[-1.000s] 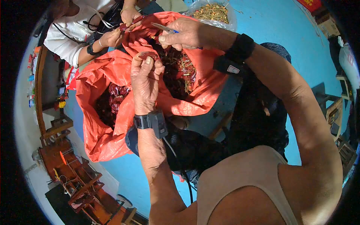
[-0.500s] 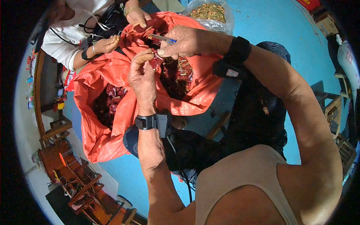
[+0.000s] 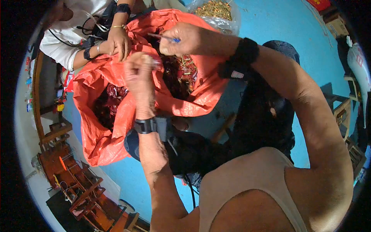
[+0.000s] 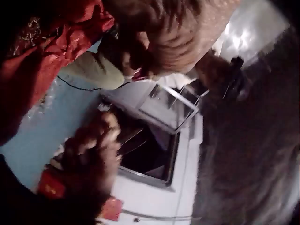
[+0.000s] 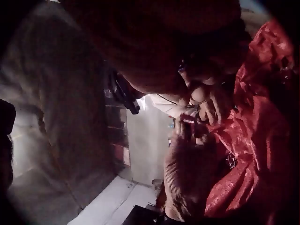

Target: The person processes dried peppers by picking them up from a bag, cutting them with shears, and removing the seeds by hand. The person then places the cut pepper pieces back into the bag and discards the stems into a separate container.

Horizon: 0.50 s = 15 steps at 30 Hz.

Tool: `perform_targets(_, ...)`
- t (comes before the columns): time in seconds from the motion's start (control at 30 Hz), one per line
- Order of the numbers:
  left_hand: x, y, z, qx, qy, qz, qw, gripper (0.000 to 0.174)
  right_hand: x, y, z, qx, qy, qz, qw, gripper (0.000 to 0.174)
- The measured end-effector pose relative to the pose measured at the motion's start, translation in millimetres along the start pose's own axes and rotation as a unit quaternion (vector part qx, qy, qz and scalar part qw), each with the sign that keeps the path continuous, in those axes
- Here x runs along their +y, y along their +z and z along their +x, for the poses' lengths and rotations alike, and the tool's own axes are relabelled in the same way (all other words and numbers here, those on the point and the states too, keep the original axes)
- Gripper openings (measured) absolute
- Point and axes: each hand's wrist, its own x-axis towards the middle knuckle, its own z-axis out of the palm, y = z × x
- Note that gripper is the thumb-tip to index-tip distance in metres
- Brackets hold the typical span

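In the head view the left hand (image 3: 140, 73) is blurred, its fingers curled round a small dark red piece (image 3: 155, 64) over the rim between two red sacks. The right wrist view shows that hand (image 5: 190, 159) pinching the red piece (image 5: 188, 120) at its fingertips. The right hand (image 3: 181, 38) grips a pointed tool with a blue part (image 3: 176, 40), its thin tip facing left above the larger sack (image 3: 201, 106). Dark red pieces and yellowish stems (image 3: 187, 71) lie in that sack. The smaller sack (image 3: 92, 135) holds dark red pieces (image 3: 114, 94).
Another person's hands (image 3: 119, 41) are close together at the smaller sack's upper edge. A clear plastic bag (image 3: 234, 23) of yellowish stems stands on the blue floor beyond. Wooden furniture (image 3: 62, 162) is at the left, with wooden stools (image 3: 342, 116) at the right.
The left hand has moved left, away from the right hand and its tool. The other person's hands have come together and down over the smaller sack's edge.
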Motion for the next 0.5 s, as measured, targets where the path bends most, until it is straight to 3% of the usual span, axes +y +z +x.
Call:
perform_targets(0.03,7,-6,5,0.072,-0.004,-0.012,0.997,0.010,1,-4,2,0.008,0.006,0.010,1.000,0.021)
perform_targets(0.07,4,-29,16,0.088,0.010,-0.066,0.994,0.006,4,-8,6,0.020,-0.001,-0.011,1.000,0.023)
perform_targets(0.1,0,-58,22,0.081,0.019,-0.191,0.978,0.013,-6,-12,5,0.052,0.020,-0.059,0.997,0.024)
perform_targets(0.13,-6,-77,28,0.200,-0.020,-0.325,0.924,0.023,-8,-15,7,0.073,0.035,-0.056,0.995,0.025)
perform_targets(0.17,-24,-117,34,0.188,-0.086,-0.486,0.849,0.030,-10,-18,7,0.094,0.049,-0.053,0.993,0.027)
perform_targets(0.23,-19,-117,23,0.163,-0.144,-0.566,0.796,0.034,-34,-26,0,0.100,0.045,-0.083,0.991,0.026)
perform_targets(0.27,-28,-114,27,-0.048,-0.123,-0.565,0.815,0.034,-44,-29,-3,0.104,0.034,-0.116,0.987,0.028)
perform_targets(0.3,-39,-111,28,-0.048,-0.176,-0.557,0.810,0.025,-47,-33,-4,0.108,0.036,-0.114,0.987,0.028)
perform_targets(0.33,-36,-78,23,0.035,-0.177,-0.442,0.879,0.014,-49,-36,-6,0.093,0.011,-0.125,0.988,0.029)
perform_targets(0.37,-43,-52,17,-0.042,-0.194,-0.370,0.908,0.015,-49,-36,-7,0.078,-0.012,-0.136,0.988,0.031)
perform_targets(0.4,-43,-20,3,-0.065,-0.214,-0.212,0.951,0.016,-43,-36,-7,0.087,-0.064,-0.147,0.983,0.031)
perform_targets(0.43,-51,2,-7,-0.134,-0.215,-0.056,0.966,0.015,-44,-36,-8,0.090,-0.062,-0.148,0.983,0.031)
perform_targets(0.47,-76,8,-13,-0.256,-0.174,0.060,0.949,0.013,-47,-35,-10,0.095,-0.041,-0.117,0.988,0.030)
perform_targets(0.5,-90,19,-25,-0.296,-0.011,0.191,0.936,0.011,-49,-35,-10,0.099,-0.019,-0.085,0.991,0.030)
